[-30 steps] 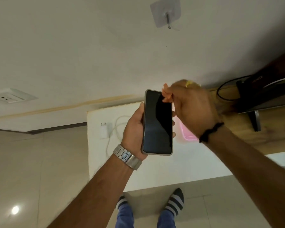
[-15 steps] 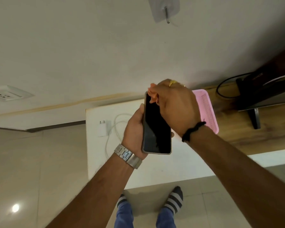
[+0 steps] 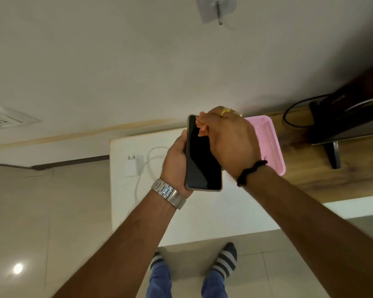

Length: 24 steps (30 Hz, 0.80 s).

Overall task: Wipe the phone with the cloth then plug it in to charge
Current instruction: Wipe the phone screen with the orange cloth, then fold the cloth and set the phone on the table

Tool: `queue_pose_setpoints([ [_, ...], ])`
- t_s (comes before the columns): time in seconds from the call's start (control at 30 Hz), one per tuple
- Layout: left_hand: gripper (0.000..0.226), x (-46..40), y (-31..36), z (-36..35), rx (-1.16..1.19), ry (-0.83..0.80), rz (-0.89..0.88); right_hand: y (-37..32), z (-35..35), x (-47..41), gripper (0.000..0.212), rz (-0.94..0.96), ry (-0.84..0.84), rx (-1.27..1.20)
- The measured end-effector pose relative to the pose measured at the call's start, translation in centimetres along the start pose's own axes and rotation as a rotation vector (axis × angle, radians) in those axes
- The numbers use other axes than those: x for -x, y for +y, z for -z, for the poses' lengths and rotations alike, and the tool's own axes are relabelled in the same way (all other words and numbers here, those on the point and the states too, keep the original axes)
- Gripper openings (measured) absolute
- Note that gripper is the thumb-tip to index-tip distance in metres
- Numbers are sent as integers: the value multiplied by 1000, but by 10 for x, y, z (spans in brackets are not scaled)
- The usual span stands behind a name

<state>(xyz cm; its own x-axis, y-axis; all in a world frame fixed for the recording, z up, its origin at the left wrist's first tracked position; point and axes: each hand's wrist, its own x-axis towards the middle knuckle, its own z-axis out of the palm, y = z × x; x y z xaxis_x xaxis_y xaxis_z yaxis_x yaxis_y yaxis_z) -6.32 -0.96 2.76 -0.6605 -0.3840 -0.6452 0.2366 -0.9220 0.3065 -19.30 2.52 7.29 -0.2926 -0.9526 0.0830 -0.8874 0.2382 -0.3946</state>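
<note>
Head view, the only one. Your left hand [image 3: 177, 160] holds the phone [image 3: 202, 155] by its edges, screen up and dark, in the air above the white bench [image 3: 202, 211]; that grip is wrapped round the phone's left side, with the fingers on the far side hidden. Your right hand [image 3: 230, 140] pinches a small orange cloth [image 3: 202, 125] against the top of the screen, fingers curled down over it, so only a bunched corner of cloth shows.

Step in hand, as I read it: wiping the glass, working at the top edge with most of the screen below yet to be covered.

To do it well:
- Flatten the cloth under your fingertips; a bunched wad touches only a narrow strip.
- Draw straight, overlapping strokes from the top edge toward the bottom edge near your wrist.
- Keep the left grip firm on the edges, thumb off the glass, so you leave no fresh marks.
- Press lightly; the phone is unsupported in the air and a hard push could tip it out of your palm.

For later: the white charger [image 3: 131, 166] lies on the bench to the left, its cable [image 3: 153, 155] looping beside it; the wall socket [image 3: 4, 119] sits well apart, further left. A pink basket [image 3: 271, 143] stands behind your right hand.
</note>
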Motion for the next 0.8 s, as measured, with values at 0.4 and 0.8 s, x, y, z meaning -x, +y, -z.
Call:
queue_pose_setpoints([
  [0.4, 69, -36, -19, 44, -47, 136, -6, 1, -66, 125, 47, 239, -47, -344],
  [0.8, 26, -78, -30, 82, -422, 479, -80, 45, -80, 80, 23, -701, -78, -1145],
])
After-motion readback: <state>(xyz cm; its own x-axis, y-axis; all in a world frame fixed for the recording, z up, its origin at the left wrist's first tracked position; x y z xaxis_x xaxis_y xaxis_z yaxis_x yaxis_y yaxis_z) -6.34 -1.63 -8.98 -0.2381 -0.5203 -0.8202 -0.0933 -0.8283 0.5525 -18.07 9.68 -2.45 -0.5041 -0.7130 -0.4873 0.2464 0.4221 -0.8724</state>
